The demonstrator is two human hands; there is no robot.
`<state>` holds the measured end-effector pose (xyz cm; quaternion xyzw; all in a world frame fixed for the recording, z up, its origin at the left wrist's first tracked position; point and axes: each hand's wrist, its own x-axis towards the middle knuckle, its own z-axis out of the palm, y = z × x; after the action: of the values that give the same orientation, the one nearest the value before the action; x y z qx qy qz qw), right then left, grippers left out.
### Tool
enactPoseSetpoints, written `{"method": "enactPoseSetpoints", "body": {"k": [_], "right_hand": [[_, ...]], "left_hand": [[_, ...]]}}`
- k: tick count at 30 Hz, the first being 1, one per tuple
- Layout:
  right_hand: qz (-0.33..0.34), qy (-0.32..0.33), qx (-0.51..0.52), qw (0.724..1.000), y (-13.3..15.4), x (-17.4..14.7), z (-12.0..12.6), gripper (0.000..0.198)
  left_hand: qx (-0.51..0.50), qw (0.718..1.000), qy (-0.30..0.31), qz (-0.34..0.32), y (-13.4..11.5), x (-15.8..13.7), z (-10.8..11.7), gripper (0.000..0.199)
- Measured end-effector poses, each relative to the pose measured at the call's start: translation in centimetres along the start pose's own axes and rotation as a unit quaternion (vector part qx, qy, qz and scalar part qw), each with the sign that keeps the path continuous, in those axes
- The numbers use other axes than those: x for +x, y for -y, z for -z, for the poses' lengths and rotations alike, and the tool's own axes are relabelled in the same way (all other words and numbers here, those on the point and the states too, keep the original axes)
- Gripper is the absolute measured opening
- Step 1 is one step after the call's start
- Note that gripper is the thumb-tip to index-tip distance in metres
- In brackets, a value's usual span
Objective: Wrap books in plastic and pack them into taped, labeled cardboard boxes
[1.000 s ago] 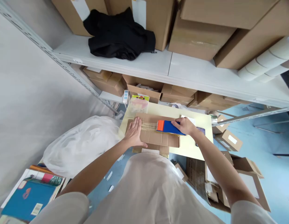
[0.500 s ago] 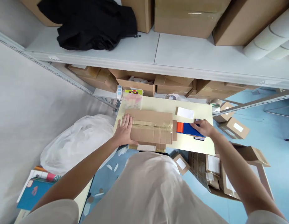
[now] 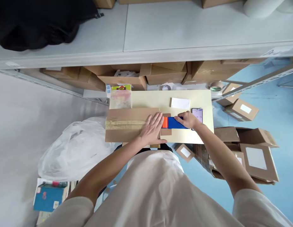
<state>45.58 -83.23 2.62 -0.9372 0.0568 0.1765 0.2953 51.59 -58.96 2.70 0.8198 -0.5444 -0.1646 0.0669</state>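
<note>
A long brown cardboard carton [image 3: 127, 114], with clear tape along its top, lies on the pale table [image 3: 146, 97]. My left hand [image 3: 152, 128] rests flat on its right end, thumb spread away from the fingers. At that end a small cardboard flap [image 3: 166, 131] sticks out. My right hand [image 3: 187, 119] grips a flat blue-and-orange object [image 3: 176, 123]; its exact kind cannot be made out. The orange end points at the carton, and its tip is hidden by my left fingers. Just behind my right hand lies a lit phone [image 3: 197, 114].
A white slip [image 3: 180, 103] and a bag with a yellow-green top [image 3: 121, 97] lie on the table. Behind stands a shelf [image 3: 184, 34] with boxes. White plastic sheeting [image 3: 71, 151] is at the left; open cartons [image 3: 255, 157] stand on the floor at the right.
My left hand has moved from the carton's left end to its right end. My right hand has shifted left with the blue-and-orange object, uncovering more of the phone. The view has shifted.
</note>
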Motion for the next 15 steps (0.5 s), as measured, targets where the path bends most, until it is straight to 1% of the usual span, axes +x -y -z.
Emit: {"method": "enactPoseSetpoints", "body": {"k": [2, 5, 7, 9, 11, 12, 15], "right_hand": [[0.006, -0.001, 0.025, 1.000, -0.8, -0.6, -0.1, 0.053], [0.004, -0.006, 0.049, 0.999, -2.7, -1.9, 0.2, 0.054], [-0.008, 0.002, 0.035, 0.999, -4.1, -3.1, 0.7, 0.055], [-0.026, 0.016, -0.006, 1.000, -4.8, -4.1, 1.2, 0.056], [-0.060, 0.030, -0.072, 0.995, -4.1, -4.6, 1.6, 0.058], [-0.086, 0.035, -0.109, 0.990, -3.1, -4.6, 1.6, 0.059], [-0.174, 0.045, -0.194, 0.965, 1.9, -3.6, 1.5, 0.060]], "left_hand": [[-0.002, 1.000, -0.004, 0.004, 0.2, 0.1, -0.2, 0.111], [-0.007, 1.000, -0.001, 0.008, 0.7, -0.3, -0.4, 0.107], [-0.007, 1.000, 0.006, 0.011, 0.8, -0.5, -0.4, 0.107], [-0.003, 1.000, 0.014, 0.016, 0.7, -0.4, -0.2, 0.106], [0.003, 1.000, 0.018, 0.017, 0.3, -0.3, 0.2, 0.100], [0.007, 1.000, 0.020, 0.016, 0.0, -0.2, 0.4, 0.095], [0.021, 0.999, 0.028, 0.010, -0.9, 0.3, 1.2, 0.074]]}}
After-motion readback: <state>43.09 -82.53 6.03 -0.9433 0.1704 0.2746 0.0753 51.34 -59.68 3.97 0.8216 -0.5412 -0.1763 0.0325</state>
